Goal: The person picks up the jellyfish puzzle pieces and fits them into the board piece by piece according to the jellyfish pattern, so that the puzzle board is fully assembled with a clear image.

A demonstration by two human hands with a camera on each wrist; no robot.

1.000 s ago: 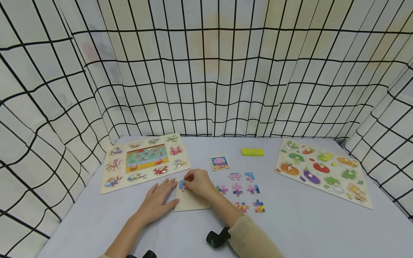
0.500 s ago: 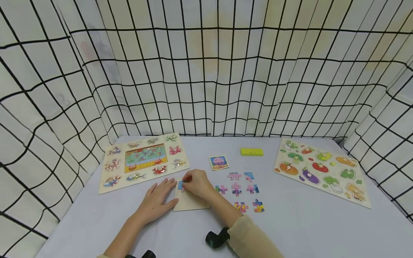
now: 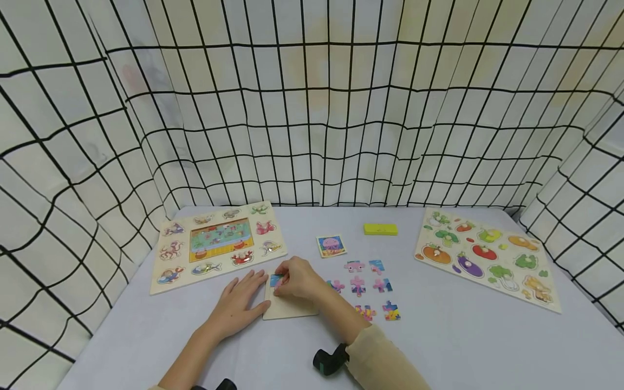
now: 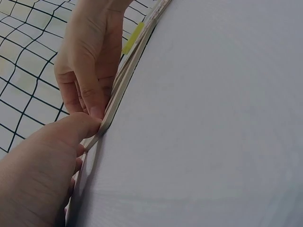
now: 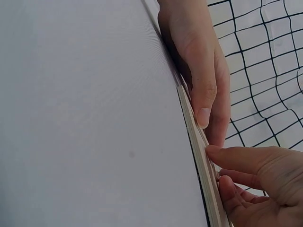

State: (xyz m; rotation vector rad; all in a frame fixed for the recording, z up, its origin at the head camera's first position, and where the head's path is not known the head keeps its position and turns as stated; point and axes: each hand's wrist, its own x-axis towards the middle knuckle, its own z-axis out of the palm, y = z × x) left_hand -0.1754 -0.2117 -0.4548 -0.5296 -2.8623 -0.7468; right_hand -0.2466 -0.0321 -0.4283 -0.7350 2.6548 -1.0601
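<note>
A small pale wooden puzzle board point(image 3: 291, 310) lies flat in front of me, and a blue-and-pink jigsaw piece point(image 3: 274, 280) sits at its upper left corner. My right hand point(image 3: 300, 280) pinches at this piece with thumb and index finger, partly covering it. My left hand point(image 3: 238, 304) lies flat beside the board with spread fingers, its thumb point(image 4: 85, 124) touching the board's edge in the left wrist view. Several loose jigsaw pieces point(image 3: 358, 285) lie to the right of the board, one partly behind my right wrist. Seen edge-on, the board point(image 5: 201, 165) hides the piece in the right wrist view.
Behind the board lies a small square octopus picture point(image 3: 331, 246), with a yellow block point(image 3: 381, 229) farther right. A sea-animal puzzle board point(image 3: 219, 244) is at the back left, a vegetable puzzle board point(image 3: 487, 257) at the right. Black-grid netting point(image 3: 331, 124) surrounds the white table.
My right thumb has moved slightly down and away from the index finger, so more of the corner piece shows. The left hand stays in place.
</note>
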